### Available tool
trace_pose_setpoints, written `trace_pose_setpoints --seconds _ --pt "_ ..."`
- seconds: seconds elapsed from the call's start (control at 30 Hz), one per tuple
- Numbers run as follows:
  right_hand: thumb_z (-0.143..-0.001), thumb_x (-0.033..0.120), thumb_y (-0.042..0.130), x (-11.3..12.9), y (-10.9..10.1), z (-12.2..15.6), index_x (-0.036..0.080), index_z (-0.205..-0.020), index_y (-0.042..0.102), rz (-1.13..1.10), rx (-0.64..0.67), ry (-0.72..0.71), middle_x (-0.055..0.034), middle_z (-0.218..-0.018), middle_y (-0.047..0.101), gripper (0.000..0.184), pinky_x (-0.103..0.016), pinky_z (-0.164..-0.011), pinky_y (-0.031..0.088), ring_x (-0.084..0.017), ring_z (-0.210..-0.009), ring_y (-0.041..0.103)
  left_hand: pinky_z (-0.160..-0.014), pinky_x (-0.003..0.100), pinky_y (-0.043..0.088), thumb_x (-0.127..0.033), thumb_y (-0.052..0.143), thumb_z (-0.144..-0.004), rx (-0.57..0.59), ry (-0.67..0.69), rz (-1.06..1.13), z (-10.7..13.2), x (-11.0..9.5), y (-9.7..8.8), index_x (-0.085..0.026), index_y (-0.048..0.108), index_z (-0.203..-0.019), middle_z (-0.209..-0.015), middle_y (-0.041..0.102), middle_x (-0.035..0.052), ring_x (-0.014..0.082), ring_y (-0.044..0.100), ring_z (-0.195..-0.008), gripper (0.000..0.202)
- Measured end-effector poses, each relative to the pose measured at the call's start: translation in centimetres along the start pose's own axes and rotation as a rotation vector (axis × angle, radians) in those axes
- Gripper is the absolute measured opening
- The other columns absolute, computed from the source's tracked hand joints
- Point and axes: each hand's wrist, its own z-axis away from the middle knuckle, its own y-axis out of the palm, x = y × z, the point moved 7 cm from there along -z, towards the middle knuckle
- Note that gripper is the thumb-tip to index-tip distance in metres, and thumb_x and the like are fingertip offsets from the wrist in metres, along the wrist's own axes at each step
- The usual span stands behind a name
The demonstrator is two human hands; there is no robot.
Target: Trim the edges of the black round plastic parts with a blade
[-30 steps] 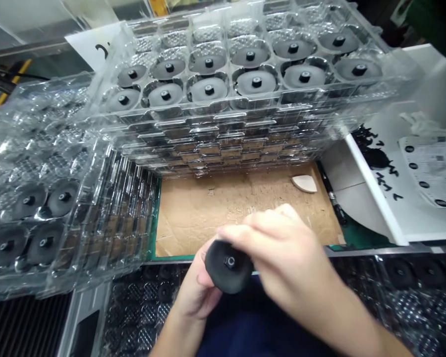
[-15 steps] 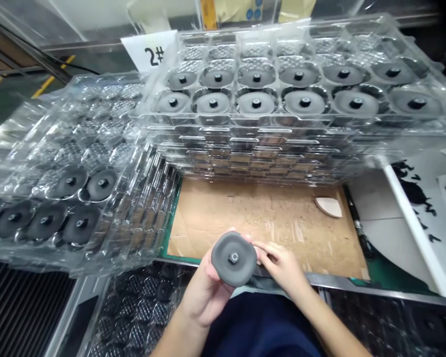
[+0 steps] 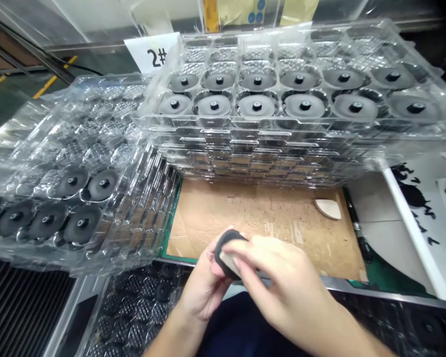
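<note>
Low over the front edge of the bench, my left hand [image 3: 202,287] grips a dark grey rounded disc [image 3: 229,235] by its rim, tilted on edge. My right hand [image 3: 286,275] is closed, thumb and fingers pinching a small pale flat piece [image 3: 229,263] against the disc's face. Those fingers hide most of the disc, including its central stub. What the pale piece is made of I cannot tell. Behind both hands lies a cardboard sheet [image 3: 208,213], with a pale fan-shaped piece [image 3: 327,208] at its right side.
Stacked clear plastic trays [image 3: 260,123] stand across the back, the top one holding rows of similar discs. Another tray stack [image 3: 130,198] stands at left with several discs. A paper sign [image 3: 148,52] reads "2#". A white-edged board [image 3: 412,218] and a dark pen-like tool [image 3: 358,228] lie right.
My right hand has come up and left, over the disc, bringing the pale piece onto its face. The disc, earlier face-on to me, has been turned onto its edge.
</note>
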Motion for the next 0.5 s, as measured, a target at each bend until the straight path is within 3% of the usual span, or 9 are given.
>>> trace_pose_setpoints --seconds 0.1,0.17,0.23,0.3,0.37,0.5 --pt "-0.090 0.011 0.044 0.8 -0.6 -0.3 0.008 -0.107 0.062 0.029 -0.117 -0.110 -0.0101 -0.082 0.068 0.025 -0.032 -0.068 0.050 -0.019 -0.074 0.061 -0.094 0.030 0.045 -0.034 0.079 -0.063 0.001 -0.015 0.012 0.1 0.1 0.0 -0.022 0.069 -0.100 -0.100 0.071 0.0042 0.0212 0.063 -0.101 0.039" --pt "-0.090 0.011 0.044 1.1 -0.3 0.0 0.010 -0.109 0.060 -0.068 -0.003 -0.152 -0.0075 -0.082 0.068 0.025 -0.028 -0.066 0.049 -0.016 -0.071 0.060 -0.091 0.027 0.047 -0.028 0.078 -0.065 -0.017 -0.014 0.035 0.2 0.0 -0.3 -0.023 0.069 -0.099 -0.100 0.072 0.0026 0.0182 0.064 -0.096 0.036" --pt "-0.090 0.010 0.045 0.9 -0.4 0.7 0.015 -0.106 0.061 -0.119 0.143 -0.127 -0.0034 -0.081 0.068 0.023 -0.024 -0.061 0.047 -0.013 -0.067 0.059 -0.087 0.027 0.049 -0.029 0.084 -0.056 0.009 -0.002 0.056 0.3 -0.2 -0.5 -0.025 0.070 -0.098 -0.099 0.072 0.0014 0.0179 0.066 -0.091 0.045" --pt "-0.089 0.011 0.047 0.2 -1.3 1.4 0.017 -0.102 0.063 -0.064 0.204 -0.059 -0.0010 -0.075 0.066 0.021 -0.023 -0.058 0.045 -0.012 -0.063 0.058 -0.086 0.029 0.049 -0.033 0.087 -0.046 0.051 0.005 0.058 0.5 -0.4 -0.4 -0.025 0.070 -0.098 -0.100 0.071 0.0017 0.0193 0.065 -0.090 0.056" --pt "-0.089 0.013 0.047 -0.4 -2.4 1.8 0.017 -0.099 0.063 0.044 0.192 -0.018 -0.0005 -0.069 0.064 0.020 -0.023 -0.055 0.043 -0.012 -0.058 0.056 -0.088 0.029 0.048 -0.037 0.088 -0.042 0.061 0.003 0.038 0.6 -0.4 -0.3 -0.025 0.069 -0.101 -0.104 0.070 0.0029 0.0205 0.064 -0.094 0.063" --pt "-0.092 0.013 0.039 0.0 -3.5 1.2 0.015 -0.101 0.065 0.308 0.050 -0.049 -0.0046 -0.073 0.065 0.027 -0.027 -0.056 0.040 -0.015 -0.058 0.053 -0.094 0.029 0.045 -0.036 0.084 -0.053 0.001 -0.013 -0.018 0.6 0.1 -0.4 -0.024 0.065 -0.109 -0.109 0.068 0.0041 0.0215 0.061 -0.102 0.061"
